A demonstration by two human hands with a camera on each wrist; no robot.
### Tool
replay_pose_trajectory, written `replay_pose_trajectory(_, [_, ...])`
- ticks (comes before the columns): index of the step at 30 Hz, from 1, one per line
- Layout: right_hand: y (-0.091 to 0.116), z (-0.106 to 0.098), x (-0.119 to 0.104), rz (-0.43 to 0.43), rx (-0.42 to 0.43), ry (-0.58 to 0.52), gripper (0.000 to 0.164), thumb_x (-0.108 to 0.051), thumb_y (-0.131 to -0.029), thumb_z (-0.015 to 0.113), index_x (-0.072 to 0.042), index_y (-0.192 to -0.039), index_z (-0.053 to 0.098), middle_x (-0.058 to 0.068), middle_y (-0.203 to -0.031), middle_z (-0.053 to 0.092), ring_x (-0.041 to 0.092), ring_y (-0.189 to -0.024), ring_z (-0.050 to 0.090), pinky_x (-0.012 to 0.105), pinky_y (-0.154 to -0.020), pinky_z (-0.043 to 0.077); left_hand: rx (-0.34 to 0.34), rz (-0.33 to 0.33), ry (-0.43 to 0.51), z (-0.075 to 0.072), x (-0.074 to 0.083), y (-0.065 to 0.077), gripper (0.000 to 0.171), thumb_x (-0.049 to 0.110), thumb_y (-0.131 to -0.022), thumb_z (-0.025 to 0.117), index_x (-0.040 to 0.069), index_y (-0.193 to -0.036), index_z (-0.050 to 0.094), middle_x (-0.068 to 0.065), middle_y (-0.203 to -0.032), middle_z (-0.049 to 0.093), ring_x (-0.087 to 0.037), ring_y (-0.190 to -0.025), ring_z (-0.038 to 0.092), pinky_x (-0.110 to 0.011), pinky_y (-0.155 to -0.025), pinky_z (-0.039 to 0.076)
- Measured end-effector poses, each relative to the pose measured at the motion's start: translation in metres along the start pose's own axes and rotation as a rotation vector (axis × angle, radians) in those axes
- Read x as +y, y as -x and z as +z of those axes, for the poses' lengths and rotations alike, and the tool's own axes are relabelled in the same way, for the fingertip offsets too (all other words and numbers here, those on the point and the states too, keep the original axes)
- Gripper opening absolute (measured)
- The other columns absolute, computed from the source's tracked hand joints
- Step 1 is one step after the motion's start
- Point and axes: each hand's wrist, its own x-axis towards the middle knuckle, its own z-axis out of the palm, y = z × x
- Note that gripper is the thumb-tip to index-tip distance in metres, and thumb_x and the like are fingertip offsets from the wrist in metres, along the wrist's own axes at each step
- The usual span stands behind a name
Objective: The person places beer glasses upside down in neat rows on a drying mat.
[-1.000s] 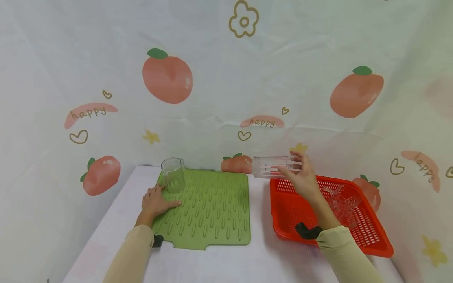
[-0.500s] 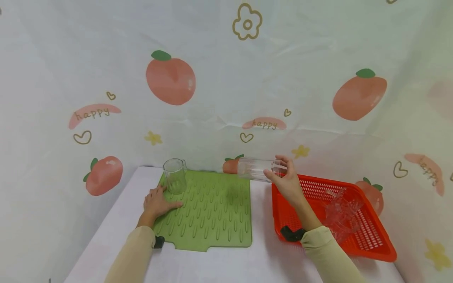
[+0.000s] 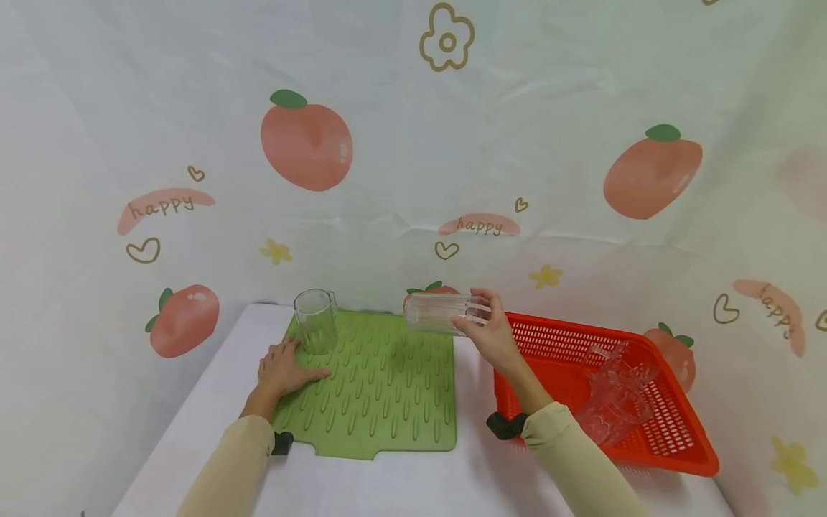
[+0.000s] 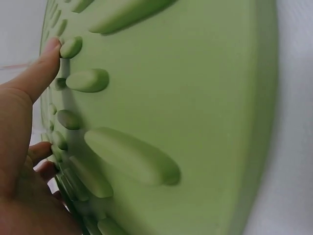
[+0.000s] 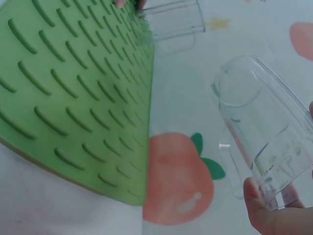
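My right hand (image 3: 494, 332) grips one end of a clear glass mug (image 3: 428, 314), which lies sideways in the air over the right part of a green ribbed drying mat (image 3: 381, 402). Its handle (image 5: 234, 169) shows along one side in the right wrist view. A second clear mug (image 3: 316, 323) stands upright at the mat's back left corner. Just in front of that mug, my left hand (image 3: 283, 370) rests on the mat's left edge with fingers spread. The left wrist view shows its thumb (image 4: 44, 68) lying against the ribs.
To the right stands a red plastic basket (image 3: 571, 332) with slotted walls. Several clear glass pieces (image 3: 620, 395) are heaped in its right half. A white cloth (image 3: 426, 485) covers the table, and a patterned curtain (image 3: 388, 215) hangs right behind.
My right hand has carried the mug left, from over the basket's left edge to over the mat's right part. My left hand and the standing mug have stayed in place.
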Motion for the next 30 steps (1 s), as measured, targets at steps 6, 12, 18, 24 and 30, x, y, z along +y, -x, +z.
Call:
replay_pose_trajectory(6, [-0.005,0.013,0.006,0.016,-0.019,-0.005,0.068,-0.016,-0.094,0.074,-0.013,-0.15,0.035,0.015,-0.148,0.041,0.035,-0.134,0.049,0.051,-0.11,0.048,0.017,0.027,-0.029,-0.001,-0.004,-0.001,0.11,0.06,-0.081,0.078,-0.009,-0.154,0.032,-0.036,-0.162,0.022,-0.058,-0.147,0.022,-0.074,-0.116,0.023])
replay_pose_trajectory(12, [-0.011,0.023,0.01,0.037,-0.029,0.0,0.065,-0.021,-0.094,0.075,-0.015,-0.146,0.038,0.012,-0.146,0.042,0.031,-0.131,0.05,0.048,-0.107,0.051,0.041,0.051,-0.016,-0.004,-0.007,0.001,0.108,0.054,-0.081,0.08,-0.014,-0.15,0.034,-0.041,-0.155,0.03,-0.062,-0.14,0.033,-0.073,-0.111,0.033])
replay_pose_trajectory(18, [-0.013,0.032,0.015,0.035,-0.043,-0.011,0.066,-0.022,-0.093,0.076,-0.012,-0.147,0.039,0.013,-0.143,0.044,0.031,-0.129,0.049,0.041,-0.102,0.05,0.039,0.019,0.013,-0.01,-0.001,0.01,0.104,0.05,-0.082,0.081,-0.012,-0.15,0.033,-0.043,-0.149,0.036,-0.065,-0.136,0.035,-0.073,-0.107,0.037])
replay_pose_trajectory(24, [-0.013,0.036,0.016,0.019,-0.055,-0.017,0.069,-0.023,-0.092,0.077,-0.012,-0.148,0.037,0.012,-0.142,0.046,0.03,-0.128,0.049,0.034,-0.092,0.054,0.036,-0.05,0.036,-0.016,0.01,0.022,0.102,0.05,-0.084,0.079,-0.011,-0.151,0.031,-0.042,-0.148,0.034,-0.064,-0.136,0.031,-0.075,-0.104,0.036])
replay_pose_trajectory(30, [-0.013,0.04,0.018,0.005,-0.052,-0.01,0.071,-0.021,-0.091,0.078,-0.011,-0.148,0.036,0.014,-0.143,0.048,0.031,-0.129,0.05,0.032,-0.09,0.054,0.029,-0.063,0.038,-0.026,0.024,0.035,0.093,0.051,-0.088,0.074,-0.011,-0.147,0.038,-0.041,-0.144,0.041,-0.064,-0.133,0.033,-0.073,-0.101,0.038])
